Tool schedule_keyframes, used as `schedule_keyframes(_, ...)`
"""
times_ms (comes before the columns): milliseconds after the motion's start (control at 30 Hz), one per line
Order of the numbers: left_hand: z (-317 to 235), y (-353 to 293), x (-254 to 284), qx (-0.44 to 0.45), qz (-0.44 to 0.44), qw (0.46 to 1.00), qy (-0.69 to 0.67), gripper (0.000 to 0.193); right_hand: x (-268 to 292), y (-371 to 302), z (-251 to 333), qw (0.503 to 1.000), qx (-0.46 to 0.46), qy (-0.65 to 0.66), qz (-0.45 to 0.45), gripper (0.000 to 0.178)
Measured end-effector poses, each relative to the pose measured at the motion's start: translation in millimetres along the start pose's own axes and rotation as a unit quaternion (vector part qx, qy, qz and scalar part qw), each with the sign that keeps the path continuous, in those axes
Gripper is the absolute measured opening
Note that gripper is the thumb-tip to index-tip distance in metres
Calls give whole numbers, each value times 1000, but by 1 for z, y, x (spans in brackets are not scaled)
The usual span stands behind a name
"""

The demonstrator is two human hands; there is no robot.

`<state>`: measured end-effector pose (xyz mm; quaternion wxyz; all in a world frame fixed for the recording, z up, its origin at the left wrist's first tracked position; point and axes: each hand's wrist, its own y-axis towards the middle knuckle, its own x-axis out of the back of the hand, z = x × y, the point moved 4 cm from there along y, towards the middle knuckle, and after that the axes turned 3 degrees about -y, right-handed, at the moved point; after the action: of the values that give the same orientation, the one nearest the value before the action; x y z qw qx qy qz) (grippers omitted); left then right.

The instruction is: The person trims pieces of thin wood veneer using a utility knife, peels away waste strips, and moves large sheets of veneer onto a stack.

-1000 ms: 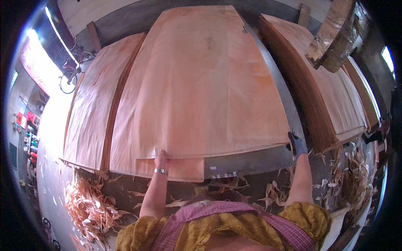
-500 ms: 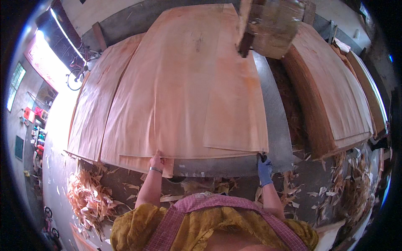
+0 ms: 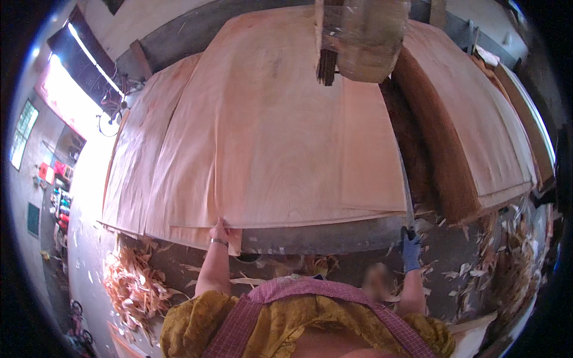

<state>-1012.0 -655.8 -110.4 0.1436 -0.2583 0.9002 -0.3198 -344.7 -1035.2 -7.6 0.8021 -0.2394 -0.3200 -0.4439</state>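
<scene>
Wide, pale wood veneer sheets lie over a grey metal-like surface in front of me. My left hand, bare with a band at the wrist, pinches the near edge of the veneer left of centre. A narrow veneer flap hangs beside those fingers. At the near right corner, my right hand wears a blue glove with dark fingertips. Its fingers look closed, just below the veneer's corner; what they hold, if anything, is hidden. A separate-looking veneer strip runs along the right side.
A thick veneer stack stands to the right across a dark gap. A plastic-wrapped block hangs over the far side. Shavings are heaped on the floor at left, with more scraps at right.
My right hand has moved right, and the veneer's right edge now reaches farther over the grey surface. My left hand stays pinched on the near edge. The view has shifted slightly.
</scene>
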Motion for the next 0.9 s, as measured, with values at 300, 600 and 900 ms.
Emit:
schedule_keyframes(300,-9,-4,2,91,25,993,64,37,36,25,-111,981,36,-148,-122,37)
schedule_keyframes(600,-20,1,6,-6,108,993,46,22,41,-6,-138,978,63,-148,-131,25)
schedule_keyframes(900,-68,30,50,-47,-31,998,12,25,-99,-71,77,988,104,69,92,28)
